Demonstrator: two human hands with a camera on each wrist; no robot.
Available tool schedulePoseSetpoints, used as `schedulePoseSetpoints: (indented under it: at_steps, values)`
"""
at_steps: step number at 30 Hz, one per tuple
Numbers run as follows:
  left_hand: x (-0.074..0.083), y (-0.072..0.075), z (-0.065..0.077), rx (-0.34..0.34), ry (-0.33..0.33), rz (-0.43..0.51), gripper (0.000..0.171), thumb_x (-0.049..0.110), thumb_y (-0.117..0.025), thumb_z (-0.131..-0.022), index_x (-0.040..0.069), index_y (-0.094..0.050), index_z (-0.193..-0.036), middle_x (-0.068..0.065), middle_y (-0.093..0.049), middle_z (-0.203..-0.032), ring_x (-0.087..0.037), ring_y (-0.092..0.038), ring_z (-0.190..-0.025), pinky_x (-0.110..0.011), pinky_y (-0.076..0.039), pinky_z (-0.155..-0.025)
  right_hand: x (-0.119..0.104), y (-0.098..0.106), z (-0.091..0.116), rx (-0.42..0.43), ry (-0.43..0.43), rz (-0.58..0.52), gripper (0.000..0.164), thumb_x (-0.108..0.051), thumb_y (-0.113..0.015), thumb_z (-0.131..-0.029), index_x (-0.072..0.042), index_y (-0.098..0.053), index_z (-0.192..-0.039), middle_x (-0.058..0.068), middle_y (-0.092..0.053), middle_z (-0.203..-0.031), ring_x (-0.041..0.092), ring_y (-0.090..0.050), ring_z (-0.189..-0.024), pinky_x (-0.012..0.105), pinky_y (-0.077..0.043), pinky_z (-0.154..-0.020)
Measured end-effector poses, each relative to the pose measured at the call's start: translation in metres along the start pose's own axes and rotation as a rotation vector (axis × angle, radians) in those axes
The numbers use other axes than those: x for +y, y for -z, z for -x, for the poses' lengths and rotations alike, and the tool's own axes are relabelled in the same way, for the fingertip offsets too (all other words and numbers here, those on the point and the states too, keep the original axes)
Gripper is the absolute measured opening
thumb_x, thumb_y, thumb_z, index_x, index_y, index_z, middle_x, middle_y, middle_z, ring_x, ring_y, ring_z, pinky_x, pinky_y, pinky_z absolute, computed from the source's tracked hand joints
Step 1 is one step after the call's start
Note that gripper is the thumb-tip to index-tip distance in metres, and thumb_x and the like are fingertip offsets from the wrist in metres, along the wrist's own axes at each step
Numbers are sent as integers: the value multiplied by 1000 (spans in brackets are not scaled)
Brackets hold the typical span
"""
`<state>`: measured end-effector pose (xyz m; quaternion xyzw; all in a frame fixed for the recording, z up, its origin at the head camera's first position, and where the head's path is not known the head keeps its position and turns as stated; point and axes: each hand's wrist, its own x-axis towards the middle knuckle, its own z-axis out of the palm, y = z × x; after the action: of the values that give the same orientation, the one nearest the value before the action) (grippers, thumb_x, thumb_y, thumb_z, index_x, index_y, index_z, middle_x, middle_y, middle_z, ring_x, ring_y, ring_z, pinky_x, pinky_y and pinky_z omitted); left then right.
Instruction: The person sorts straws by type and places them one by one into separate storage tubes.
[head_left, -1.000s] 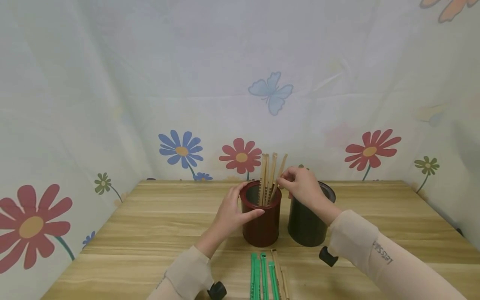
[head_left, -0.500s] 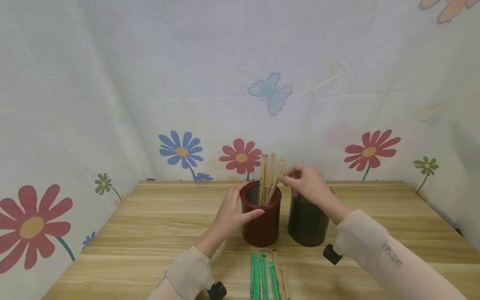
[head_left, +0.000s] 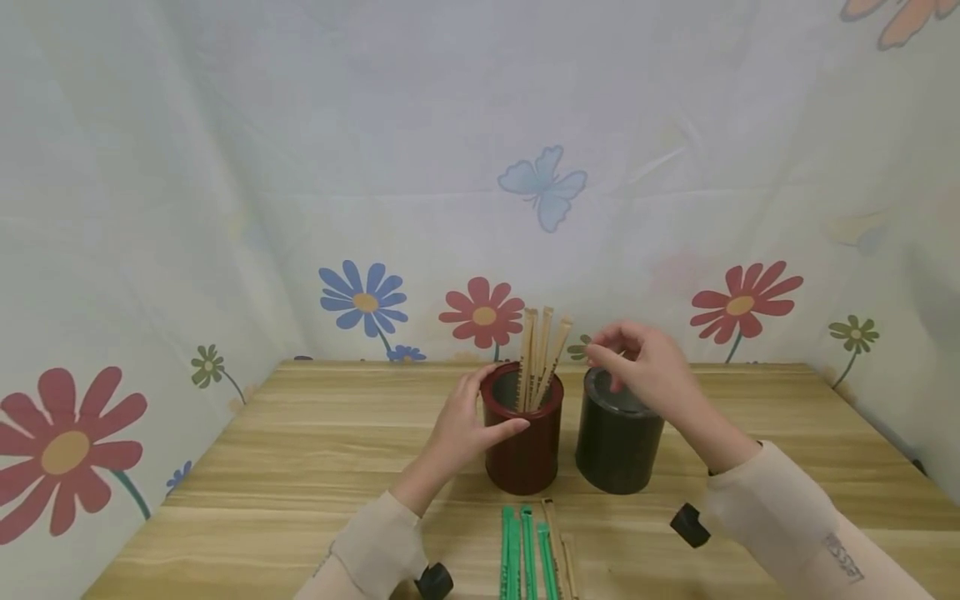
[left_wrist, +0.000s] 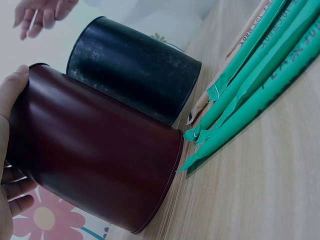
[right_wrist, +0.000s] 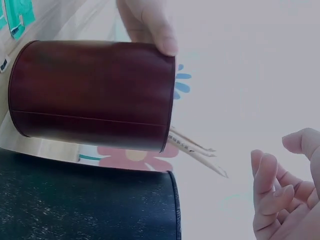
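Note:
My left hand (head_left: 459,427) holds the dark red cylindrical cup (head_left: 522,457) at its upper part, thumb on the near side and fingers round the left. Several tan paper-wrapped straws (head_left: 542,354) stand upright in that cup, leaning slightly right. Above the black cup (head_left: 618,450) hovers my right hand (head_left: 651,371), apart from the straws. In the right wrist view the right hand's loosely bent fingers (right_wrist: 267,172) hold nothing. The left wrist view shows the red cup's side (left_wrist: 95,150) with the left fingers wrapping its far edge.
In front of the cups several green wrapped straws (head_left: 513,550) lie on the wooden table (head_left: 300,500), with tan ones (head_left: 567,562) on their right. The black cup stands just right of the red one. A flowered cloth (head_left: 420,208) hangs behind the table.
My right hand has let go of the rightmost tan straw and moved right, away from the red cup. That straw settled lower against the rim. The left hand stays put.

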<state>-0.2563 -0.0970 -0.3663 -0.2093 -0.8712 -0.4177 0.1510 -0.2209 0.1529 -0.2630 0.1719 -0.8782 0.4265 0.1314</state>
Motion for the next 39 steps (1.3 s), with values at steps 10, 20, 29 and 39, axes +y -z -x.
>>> schedulePoseSetpoints:
  at_steps: [10,20,29,39]
  values:
    - [1,0,0,-5,-5,-14,89,45,-80,-74,7,-40,-143,-14,-49,-139,-31,-47,-130,-52,-42,-106,-1,0,34,13,46,-12,14,-15,-65,-91,-4,-64,-101,12,-63,-71,21,-58,-55,27,-49,-56]
    - [2,0,0,-10,-3,6,90,47,-80,-74,6,-40,-143,-14,-49,-139,-31,-47,-130,-53,-42,-106,8,-3,70,-81,-24,-39,14,-18,-65,-91,-5,-65,-98,4,-66,-80,12,-56,-53,26,-50,-52]
    - [-1,1,0,-9,20,-2,91,50,-79,-73,8,-39,-144,-12,-48,-140,-30,-46,-130,-51,-42,-107,20,-25,88,-214,-87,-84,20,-26,-66,-90,-7,-65,-96,1,-68,-79,6,-54,-54,25,-50,-51]
    - [0,-1,-1,-13,30,-8,92,52,-78,-73,10,-38,-145,-12,-47,-142,-30,-44,-133,-52,-40,-108,37,-57,110,-339,-79,-46,11,-23,-66,-89,-12,-64,-89,-4,-65,-74,1,-48,-47,22,-45,-48]
